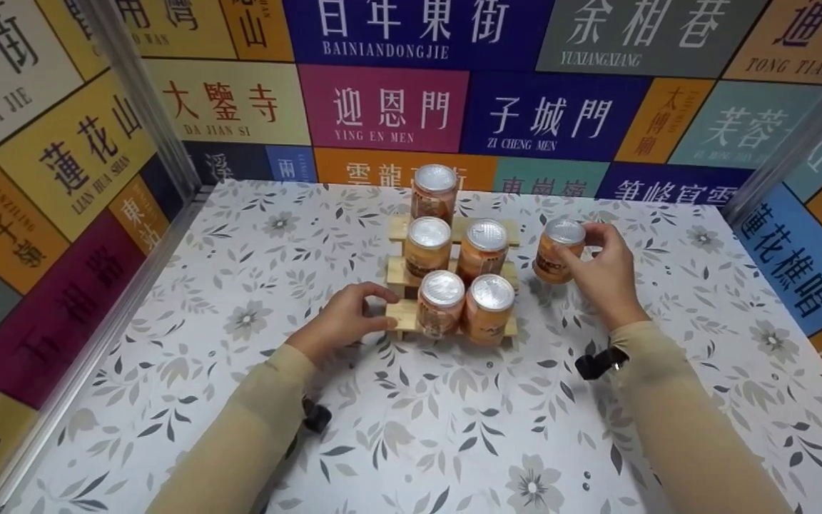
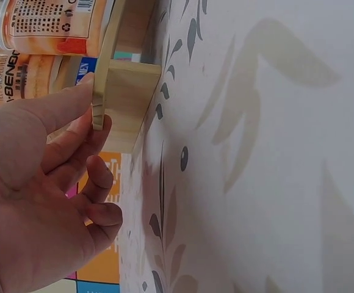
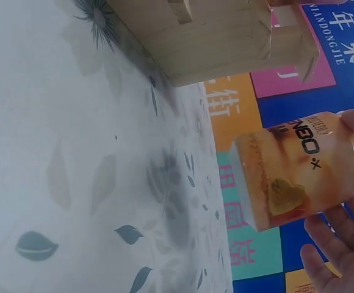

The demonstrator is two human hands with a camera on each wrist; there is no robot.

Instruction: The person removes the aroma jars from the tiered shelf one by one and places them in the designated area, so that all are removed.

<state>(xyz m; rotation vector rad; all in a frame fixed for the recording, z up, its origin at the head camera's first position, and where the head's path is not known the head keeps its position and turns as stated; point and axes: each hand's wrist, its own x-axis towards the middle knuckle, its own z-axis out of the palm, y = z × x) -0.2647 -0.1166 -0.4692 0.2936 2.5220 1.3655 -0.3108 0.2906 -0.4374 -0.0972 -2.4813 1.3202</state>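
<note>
A small stepped wooden rack [image 1: 402, 312] stands on the table with several canned drinks on its steps. Two cans stand side by side on the front step, the left one [image 1: 441, 307] close to my left hand [image 1: 343, 318]. The middle step also bears two, and a single can [image 1: 434, 193] stands at the left of the top step. My left hand pinches the left end of the front step between thumb and fingers. To the right of the rack, my right hand [image 1: 607, 268] grips an orange can [image 3: 299, 171] near its silver lid, holding it tilted above the table.
The table [image 1: 240, 414] has a white cloth printed with grey leaves and flowers. Colourful panels with Chinese street names [image 1: 382, 107] form walls behind and on both sides. Dark straps [image 1: 600, 364] sit at the wrists.
</note>
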